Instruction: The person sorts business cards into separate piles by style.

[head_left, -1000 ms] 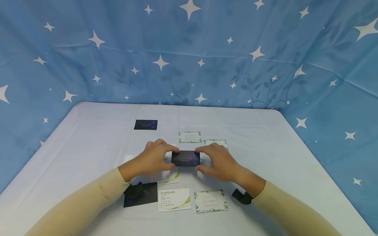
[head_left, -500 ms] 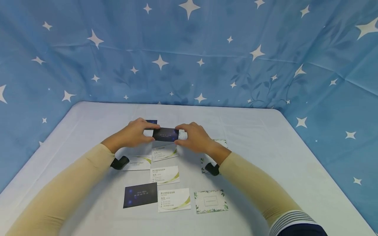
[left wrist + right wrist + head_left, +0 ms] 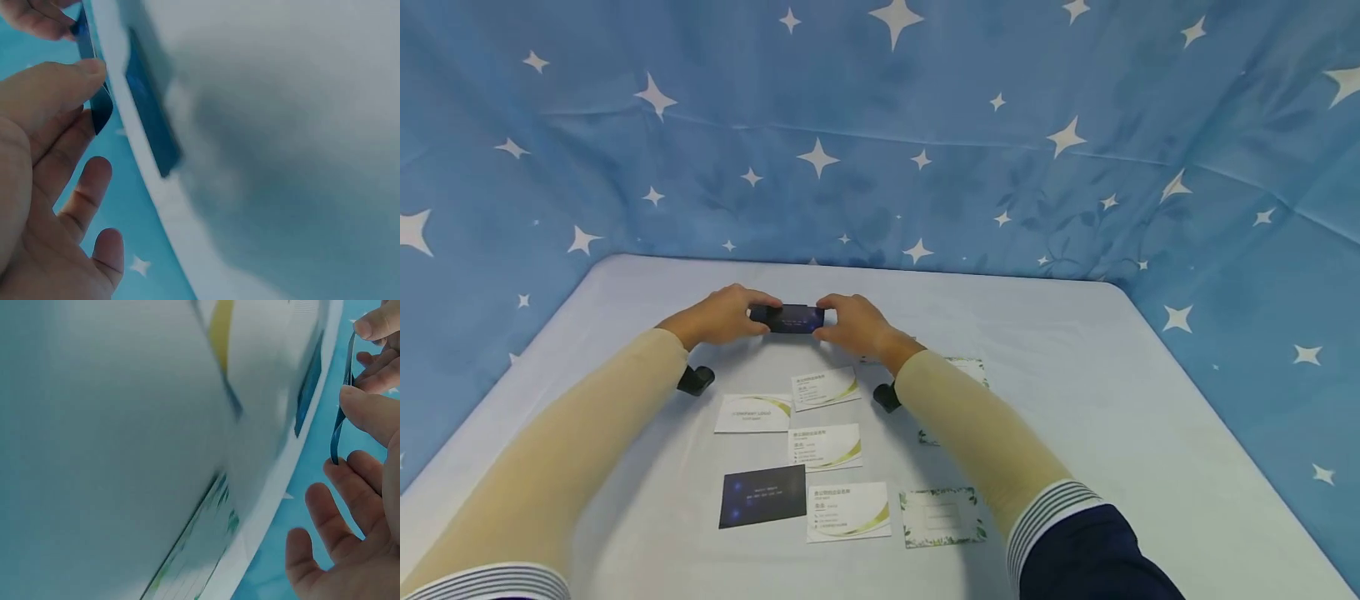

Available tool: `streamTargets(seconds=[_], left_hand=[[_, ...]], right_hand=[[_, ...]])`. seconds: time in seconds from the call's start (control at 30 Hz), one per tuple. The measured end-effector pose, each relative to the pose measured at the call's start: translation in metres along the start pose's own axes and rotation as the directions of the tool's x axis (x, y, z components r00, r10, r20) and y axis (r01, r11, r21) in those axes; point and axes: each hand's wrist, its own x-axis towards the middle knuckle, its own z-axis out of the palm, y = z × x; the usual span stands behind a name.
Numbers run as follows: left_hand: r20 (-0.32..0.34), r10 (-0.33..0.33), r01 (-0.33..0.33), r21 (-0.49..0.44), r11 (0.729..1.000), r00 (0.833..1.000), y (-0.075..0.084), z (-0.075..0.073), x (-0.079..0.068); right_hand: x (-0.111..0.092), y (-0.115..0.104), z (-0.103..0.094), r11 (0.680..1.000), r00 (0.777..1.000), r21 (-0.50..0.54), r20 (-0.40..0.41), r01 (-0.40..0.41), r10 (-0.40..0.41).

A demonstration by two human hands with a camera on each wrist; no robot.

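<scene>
A dark blue business card (image 3: 796,319), which looks slightly bent in the wrist views, is held above the far left part of the table. My left hand (image 3: 722,315) pinches its left end between thumb and fingers. On its right end, my right hand (image 3: 859,323) has the same kind of pinch. Below, another dark card (image 3: 150,106) lies flat on the table, apart from the held one; in the head view it is mostly hidden. Whether more than one card is in my hands, I cannot tell.
Several white cards with a gold curve (image 3: 825,387) lie mid-table, beside a dark card (image 3: 763,496) near the front. A leaf-bordered card (image 3: 942,517) lies at front right. My right forearm partly covers other leaf-bordered cards (image 3: 972,368). A starred blue curtain (image 3: 865,200) hangs behind the white-covered table (image 3: 1045,325).
Both hands have carried the dark card away from me and to the left, from the middle of the table to over the dark card at the back. The cards lying on the table have stayed put.
</scene>
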Motion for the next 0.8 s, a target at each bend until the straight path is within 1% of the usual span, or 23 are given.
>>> streamTargets(seconds=[0.07,0.23,0.37,0.53,0.8], left_hand=[[0.009,-0.029,0.029,-0.019,0.999,1.000,-0.006,0.000,0.003],[0.028,-0.081,0.081,-0.016,0.997,0.996,-0.016,-0.001,0.009],[0.033,-0.091,0.091,-0.013,0.996,0.995,-0.019,-0.002,0.010],[0.030,-0.102,0.102,0.004,0.995,0.994,-0.024,-0.001,0.010],[0.022,-0.150,0.150,0.027,0.988,0.988,-0.027,0.002,0.018]], right_hand=[[0.006,-0.004,0.002,1.000,1.000,-0.008,0.006,-0.006,0.006],[0.019,-0.013,0.009,0.999,1.000,-0.023,0.015,-0.024,0.024],[0.026,-0.017,0.015,0.999,0.999,-0.031,0.031,-0.036,0.037],[0.033,-0.019,0.022,0.998,0.999,-0.043,0.030,-0.043,0.044],[0.040,-0.019,0.024,0.994,0.995,-0.062,0.035,-0.088,0.090]])
